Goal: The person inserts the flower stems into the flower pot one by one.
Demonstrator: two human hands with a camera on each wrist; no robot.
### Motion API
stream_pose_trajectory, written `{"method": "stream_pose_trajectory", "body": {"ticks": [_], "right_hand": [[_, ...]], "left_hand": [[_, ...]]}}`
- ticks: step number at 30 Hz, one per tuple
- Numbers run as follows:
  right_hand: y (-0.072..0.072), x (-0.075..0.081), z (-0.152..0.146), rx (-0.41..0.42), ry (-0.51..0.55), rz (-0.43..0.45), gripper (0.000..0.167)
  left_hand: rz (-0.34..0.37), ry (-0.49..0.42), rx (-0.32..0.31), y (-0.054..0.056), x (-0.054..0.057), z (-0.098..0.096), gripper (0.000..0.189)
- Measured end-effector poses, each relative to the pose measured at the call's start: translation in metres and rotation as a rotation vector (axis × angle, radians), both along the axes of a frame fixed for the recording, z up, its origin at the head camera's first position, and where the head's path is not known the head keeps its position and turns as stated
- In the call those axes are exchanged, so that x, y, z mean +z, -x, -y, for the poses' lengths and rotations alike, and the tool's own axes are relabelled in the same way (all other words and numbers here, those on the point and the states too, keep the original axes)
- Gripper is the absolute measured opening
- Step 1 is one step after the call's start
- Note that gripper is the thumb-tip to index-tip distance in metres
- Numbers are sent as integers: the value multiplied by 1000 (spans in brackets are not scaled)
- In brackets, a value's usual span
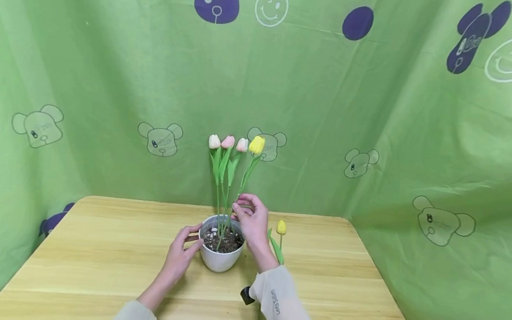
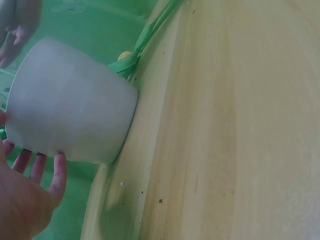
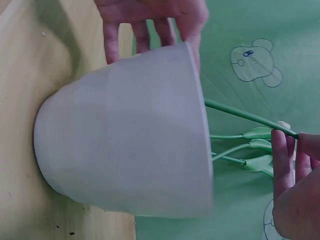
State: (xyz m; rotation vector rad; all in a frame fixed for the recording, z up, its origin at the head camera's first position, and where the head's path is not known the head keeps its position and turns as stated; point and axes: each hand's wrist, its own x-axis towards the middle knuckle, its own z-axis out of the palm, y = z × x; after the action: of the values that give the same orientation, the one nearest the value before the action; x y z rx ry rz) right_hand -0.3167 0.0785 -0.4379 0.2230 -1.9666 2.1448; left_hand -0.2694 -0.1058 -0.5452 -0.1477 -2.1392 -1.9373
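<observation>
A white flower pot (image 1: 218, 263) filled with dark soil (image 1: 226, 241) stands on the table. My left hand (image 1: 180, 252) holds its left side, with fingers (image 2: 59, 175) along the wall and the thumb by the rim. My right hand (image 1: 252, 223) pinches the green stem of a yellow tulip (image 1: 257, 145) between thumb and fingertips, above the pot's right rim. The stem (image 3: 240, 114) leans down into the pot. Left of it, a white tulip (image 1: 214, 142), a pink tulip (image 1: 227, 142) and a pale pink tulip (image 1: 242, 145) stand upright in the soil.
Another yellow tulip (image 1: 281, 227) lies on the wooden table (image 1: 332, 278) to the right, partly hidden by my right forearm. Small dark crumbs (image 2: 160, 201) dot the wood near the pot. A green printed cloth (image 1: 311, 99) hangs behind the table and at both sides.
</observation>
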Motion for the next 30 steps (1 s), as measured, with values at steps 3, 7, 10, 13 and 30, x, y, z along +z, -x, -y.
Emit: {"method": "stream_pose_trajectory", "body": {"ticks": [3, 7, 10, 13, 30], "right_hand": [[0, -3, 5, 5, -5, -8, 30], [0, -5, 11, 4, -12, -13, 32], [1, -6, 14, -5, -17, -24, 32], [3, -7, 18, -16, -20, -42, 30], [11, -16, 31, -26, -74, -93, 31]], "left_hand": [[-1, -1, 0, 0, -2, 0, 41], [-4, -6, -2, 1, -4, 0, 40], [-6, -7, -2, 1, -5, 1, 40], [-2, -7, -1, 1, -4, 1, 40], [-2, -4, 10, 3, -2, 0, 39]]}}
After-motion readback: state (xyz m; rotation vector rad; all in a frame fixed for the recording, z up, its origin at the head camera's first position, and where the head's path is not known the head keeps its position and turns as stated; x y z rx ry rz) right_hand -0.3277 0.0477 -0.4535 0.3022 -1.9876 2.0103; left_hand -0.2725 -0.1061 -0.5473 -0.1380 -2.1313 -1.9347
